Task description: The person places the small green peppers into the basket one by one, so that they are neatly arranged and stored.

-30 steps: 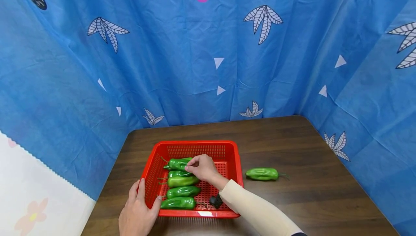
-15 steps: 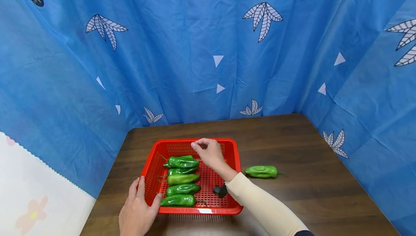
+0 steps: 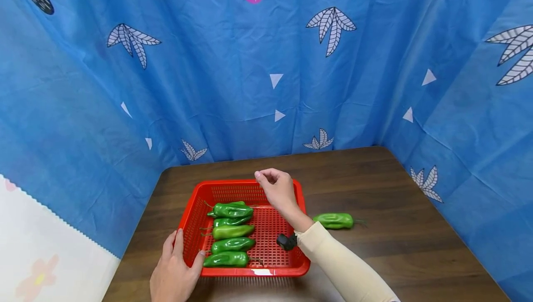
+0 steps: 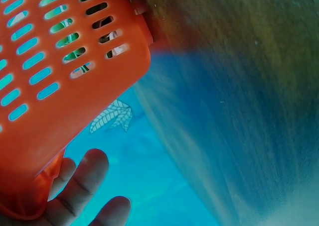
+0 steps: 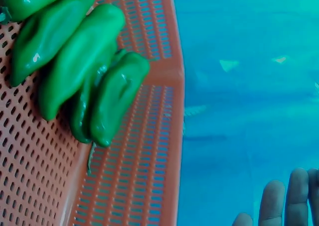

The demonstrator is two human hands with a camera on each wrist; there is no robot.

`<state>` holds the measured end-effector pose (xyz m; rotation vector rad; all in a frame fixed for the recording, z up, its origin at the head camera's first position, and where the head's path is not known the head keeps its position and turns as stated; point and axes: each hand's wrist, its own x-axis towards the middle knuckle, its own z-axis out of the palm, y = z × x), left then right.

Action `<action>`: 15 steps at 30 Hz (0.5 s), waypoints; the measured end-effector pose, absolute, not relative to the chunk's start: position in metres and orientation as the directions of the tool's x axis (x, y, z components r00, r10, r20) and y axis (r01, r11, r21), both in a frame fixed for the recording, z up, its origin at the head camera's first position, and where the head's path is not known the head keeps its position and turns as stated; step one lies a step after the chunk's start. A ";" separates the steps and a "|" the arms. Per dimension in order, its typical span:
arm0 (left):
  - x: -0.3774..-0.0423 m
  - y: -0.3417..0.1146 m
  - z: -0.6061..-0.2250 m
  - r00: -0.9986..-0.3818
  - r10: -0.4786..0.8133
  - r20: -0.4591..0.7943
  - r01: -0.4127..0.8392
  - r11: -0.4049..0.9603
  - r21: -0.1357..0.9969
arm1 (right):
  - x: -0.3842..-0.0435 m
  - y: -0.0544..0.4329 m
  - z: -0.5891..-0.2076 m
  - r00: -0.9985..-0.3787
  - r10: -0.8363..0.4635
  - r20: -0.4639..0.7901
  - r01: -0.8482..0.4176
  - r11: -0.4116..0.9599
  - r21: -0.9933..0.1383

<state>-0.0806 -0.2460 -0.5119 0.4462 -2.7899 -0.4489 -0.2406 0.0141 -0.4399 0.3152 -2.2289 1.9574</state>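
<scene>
A red perforated plastic basket [image 3: 266, 272] stands on the table with several long green peppers [image 3: 233, 232] lying side by side in its left half. At the basket's front left corner, my left hand [image 3: 174, 272] holds the rim, thumb at the front and fingers along the left side. My right hand [image 3: 281, 195] hovers over the back right part of the basket, bent fingers near the thumb and nothing visible between them. In the right wrist view its fingers [image 5: 271, 201] appear apart from the peppers [image 5: 82, 61].
Outside the basket on the right lies one more green pepper [image 3: 334, 220], partly behind the right forearm. The brown wooden table [image 3: 399, 228] meets a blue patterned curtain [image 3: 233, 89] at the back and sides. A black wrist camera [image 3: 286, 242] sits by the right wrist.
My right hand has left the peppers at the back of the basket and moved up and to the right. My left hand stays at the corner.
</scene>
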 end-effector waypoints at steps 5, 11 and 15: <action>-0.079 -0.246 -0.513 -0.911 -0.350 0.218 -0.261 0.899 0.352 | -0.243 0.031 -0.437 -0.968 0.018 0.251 -0.249 0.064 -0.966; -0.080 -0.246 -0.513 -0.907 -0.352 0.232 -0.261 0.901 0.347 | -0.246 0.053 -0.428 -0.968 0.067 0.243 -0.242 0.014 -0.970; -0.079 -0.245 -0.512 -0.907 -0.357 0.225 -0.266 0.898 0.350 | -0.243 0.066 -0.424 -0.977 0.057 0.204 -0.204 0.006 -0.979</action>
